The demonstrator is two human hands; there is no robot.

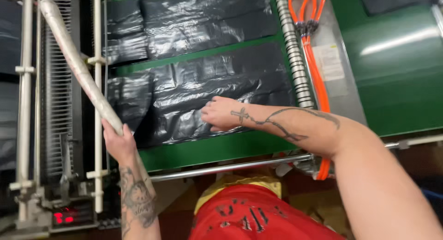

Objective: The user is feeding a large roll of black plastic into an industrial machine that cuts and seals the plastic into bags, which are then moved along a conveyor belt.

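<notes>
Overhead, the green worktop (217, 147) carries stacks of black plastic bags (203, 97) lying flat in rows, with a further stack (184, 23) beyond a green gap. To the right of the bags runs a ribbed metal hose (293, 51), and just beside it a bundle of orange cables (311, 51) loops down past the worktop's edge. A bare steel rail (230, 167) crosses along the near edge, between the person's red and yellow clothing (244, 212) and the bags. On the left stand white upright bars (98, 106) and a wire grille (57, 92), with a small red display (63, 217) low down.

The left hand (117, 141) is closed around the lower end of a long pale roll (78, 67); the roll slants up and away to the left, its long axis crossing in front of the white bars and its far tip near the picture's top corner. The right hand (221, 114) lies on the nearest stack of bags, fingers curled and pressing at the plastic near the stack's middle; whether it pinches a sheet cannot be told.
</notes>
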